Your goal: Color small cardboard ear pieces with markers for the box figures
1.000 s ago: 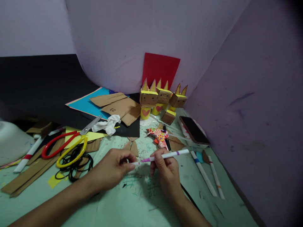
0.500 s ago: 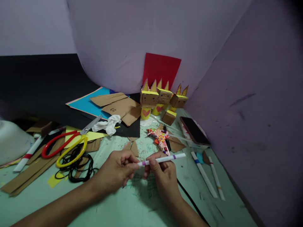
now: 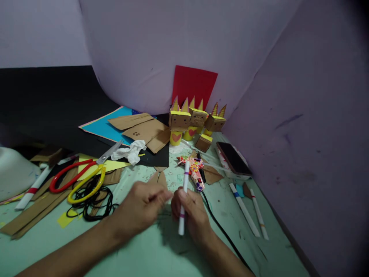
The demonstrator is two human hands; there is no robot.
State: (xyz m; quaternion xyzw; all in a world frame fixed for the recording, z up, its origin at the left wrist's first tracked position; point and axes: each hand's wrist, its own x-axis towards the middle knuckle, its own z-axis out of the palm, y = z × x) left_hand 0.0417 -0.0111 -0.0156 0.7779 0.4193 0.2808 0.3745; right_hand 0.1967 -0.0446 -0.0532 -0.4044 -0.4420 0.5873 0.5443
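My right hand [image 3: 191, 215] is closed around a white marker with purple bands [image 3: 185, 181], which stands nearly upright, one end pointing away from me and the other below my fingers. My left hand [image 3: 141, 207] rests just left of it on the green cutting mat [image 3: 138, 254]. Its fingers are curled, thumb and forefinger pressed together close to my right hand, and nothing shows in them. Two small cardboard triangles [image 3: 160, 178] lie just beyond my left hand.
A patterned glue gun [image 3: 195, 169] with a black cord lies beyond the marker. Two more markers [image 3: 245, 209] and a phone [image 3: 233, 158] are on the right. Red-and-yellow scissors [image 3: 77, 179], black cord [image 3: 92, 200], tissue [image 3: 129, 152] and cardboard [image 3: 144, 130] are on the left. Cardboard figures [image 3: 180, 121] stand at the back.
The marker's pink tip was open a second ago; both hands came together and it is now covered. My right hand swung the marker from lying sideways to nearly upright.
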